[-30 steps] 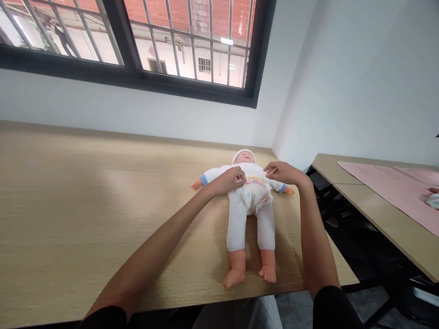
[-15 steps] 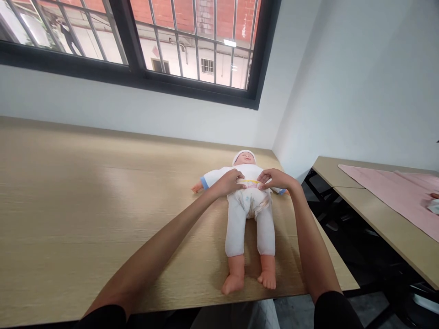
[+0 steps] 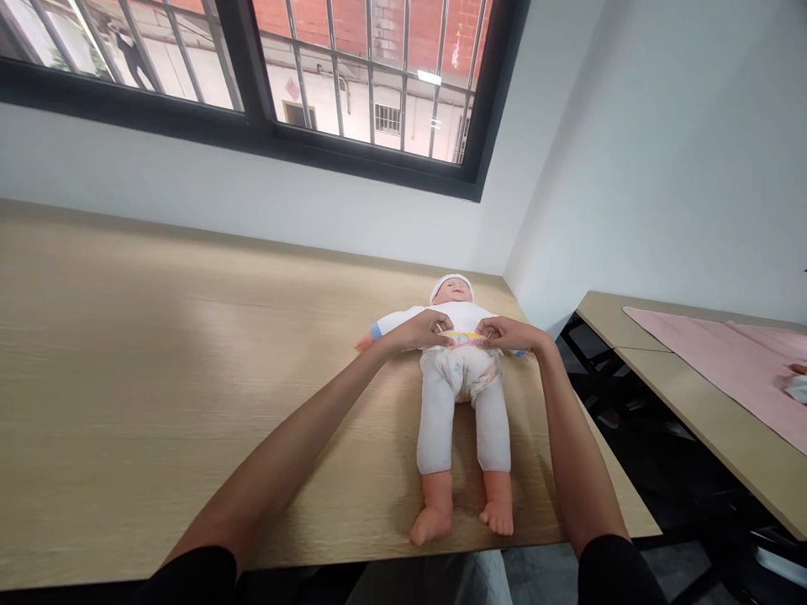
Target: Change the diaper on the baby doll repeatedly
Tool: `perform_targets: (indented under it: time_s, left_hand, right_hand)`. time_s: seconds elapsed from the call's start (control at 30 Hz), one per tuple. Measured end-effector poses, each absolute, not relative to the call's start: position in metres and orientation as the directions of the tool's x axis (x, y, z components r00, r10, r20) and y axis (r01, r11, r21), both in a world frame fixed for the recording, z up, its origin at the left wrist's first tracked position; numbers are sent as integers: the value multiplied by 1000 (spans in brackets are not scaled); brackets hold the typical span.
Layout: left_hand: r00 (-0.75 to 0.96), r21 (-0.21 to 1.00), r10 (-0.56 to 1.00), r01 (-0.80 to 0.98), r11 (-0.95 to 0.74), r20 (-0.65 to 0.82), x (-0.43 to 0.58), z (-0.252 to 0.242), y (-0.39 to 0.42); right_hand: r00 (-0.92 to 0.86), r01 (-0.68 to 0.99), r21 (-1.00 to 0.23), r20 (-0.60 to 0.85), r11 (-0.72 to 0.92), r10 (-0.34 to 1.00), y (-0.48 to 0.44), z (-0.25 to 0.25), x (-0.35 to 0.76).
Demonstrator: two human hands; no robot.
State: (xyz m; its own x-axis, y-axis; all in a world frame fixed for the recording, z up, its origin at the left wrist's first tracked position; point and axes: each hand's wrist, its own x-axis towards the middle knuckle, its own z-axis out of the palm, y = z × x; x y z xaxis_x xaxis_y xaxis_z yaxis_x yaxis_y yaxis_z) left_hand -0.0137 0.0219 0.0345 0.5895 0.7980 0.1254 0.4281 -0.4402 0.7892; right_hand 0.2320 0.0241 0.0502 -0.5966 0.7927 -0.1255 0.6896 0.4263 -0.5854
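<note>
Doll [image 3: 465, 314] face-up, head away, feet nearest, left fingers [image 3: 440, 317] and right fingers [image 3: 488, 323] pinching diaper [image 3: 466, 368]

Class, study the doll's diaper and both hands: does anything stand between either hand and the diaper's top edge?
Nothing visible does. The left hand and right hand are at opposite sides of the top edge of the diaper, whose yellow strip shows uncovered between them.

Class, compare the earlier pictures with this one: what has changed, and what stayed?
The right hand has moved inward to the top edge of the diaper, nearer the left hand; whether it grips is unclear. The left hand stays at that edge's other side, and the doll still lies face up on the table.
</note>
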Motion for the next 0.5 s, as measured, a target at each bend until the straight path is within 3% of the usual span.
perform_targets:
  time_s: [0.2, 0.4, 0.5]
  left_hand:
    - [601, 807, 788, 397, -438, 133, -17, 34, 27]
    - [527, 691, 820, 509, -514, 222, -12, 34, 24]
    - [535, 772, 823, 434, -463, 193, -12, 31, 24]
  right_hand:
    - [-658, 607, -670, -120, 428, 744, 26, 50, 240]
    - [-660, 501, -770, -44, 396, 750, 31, 38, 245]
    - [-646, 462, -816, -40, 348, 762, 32, 33, 243]
